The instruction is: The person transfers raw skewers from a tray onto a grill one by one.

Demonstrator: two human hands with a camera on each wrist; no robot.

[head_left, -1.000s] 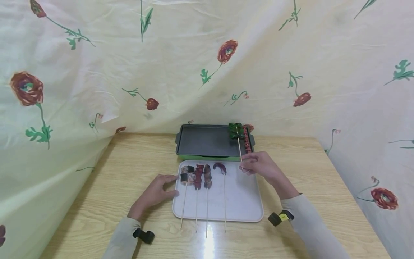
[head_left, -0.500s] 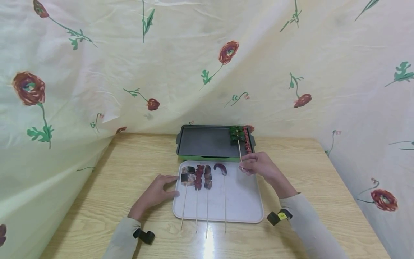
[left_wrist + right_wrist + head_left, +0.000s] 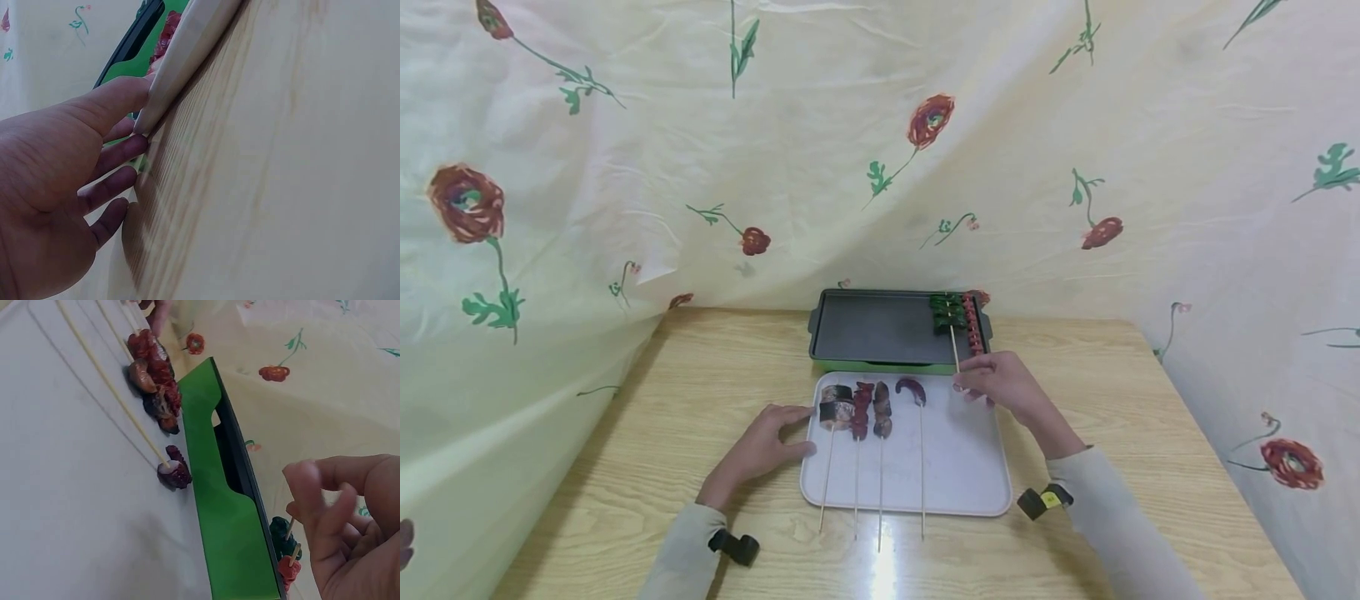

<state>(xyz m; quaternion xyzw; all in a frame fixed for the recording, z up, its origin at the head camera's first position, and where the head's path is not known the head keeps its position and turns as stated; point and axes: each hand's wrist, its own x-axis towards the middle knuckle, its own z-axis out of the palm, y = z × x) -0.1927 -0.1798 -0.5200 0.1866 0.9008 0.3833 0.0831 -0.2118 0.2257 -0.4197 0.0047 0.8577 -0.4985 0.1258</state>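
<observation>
My right hand (image 3: 1000, 382) pinches the bare stick of a green leafy vegetable skewer (image 3: 948, 314), whose food end lies over the right side of a black griddle (image 3: 880, 327). In the right wrist view, the fingers (image 3: 369, 487) are partly blurred near the stick. A red skewer (image 3: 973, 325) lies beside the green one, along the griddle's right edge. My left hand (image 3: 769, 442) rests at the left rim of a white tray (image 3: 962, 467), thumb and fingers touching the edge; the left wrist view shows its loosely extended fingers (image 3: 109, 187).
On the tray lie a skewer of dark-skinned fish slices (image 3: 835, 408), a red meat skewer (image 3: 861, 410), a brownish one (image 3: 882, 410) and a curved purple octopus tentacle skewer (image 3: 912, 388). Their sticks overhang the front rim. The griddle's green base (image 3: 215, 487) stands just behind the tray.
The green skewer has come slightly toward me and settled on the griddle next to the red one, with the right hand shifting very little. The left hand stays at the tray's edge.
</observation>
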